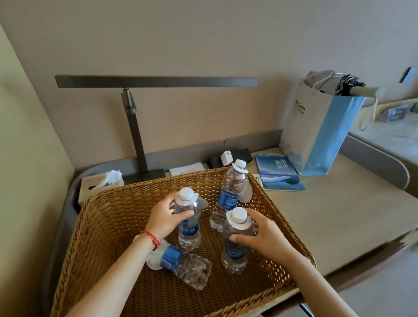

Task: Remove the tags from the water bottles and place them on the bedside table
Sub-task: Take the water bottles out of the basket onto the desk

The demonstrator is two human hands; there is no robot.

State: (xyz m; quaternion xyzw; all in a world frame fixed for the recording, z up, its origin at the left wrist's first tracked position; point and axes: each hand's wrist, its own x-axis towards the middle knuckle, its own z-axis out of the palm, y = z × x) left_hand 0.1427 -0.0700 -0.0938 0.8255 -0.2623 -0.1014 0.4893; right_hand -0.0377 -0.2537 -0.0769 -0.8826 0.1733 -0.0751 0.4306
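A wicker basket (pixel 104 228) on the table holds several clear water bottles with blue labels and white caps. My left hand (pixel 164 218) grips the upper part of an upright bottle (pixel 189 229) that wears a white paper tag (pixel 188 202) around its neck. My right hand (pixel 259 233) wraps around another upright bottle (pixel 234 252), also with a tag (pixel 239 224) at its neck. A third tagged bottle (pixel 229 193) leans against the basket's far wall. A fourth bottle (pixel 182 265) lies flat under my left wrist.
Behind the basket stand a tissue box (pixel 94 187), a desk lamp (pixel 138 138) and a white charger (pixel 227 157). A blue booklet (pixel 278 173) and a white-and-blue paper bag (pixel 319 132) with an umbrella sit at the right. Bare tabletop (pixel 341 211) lies right of the basket.
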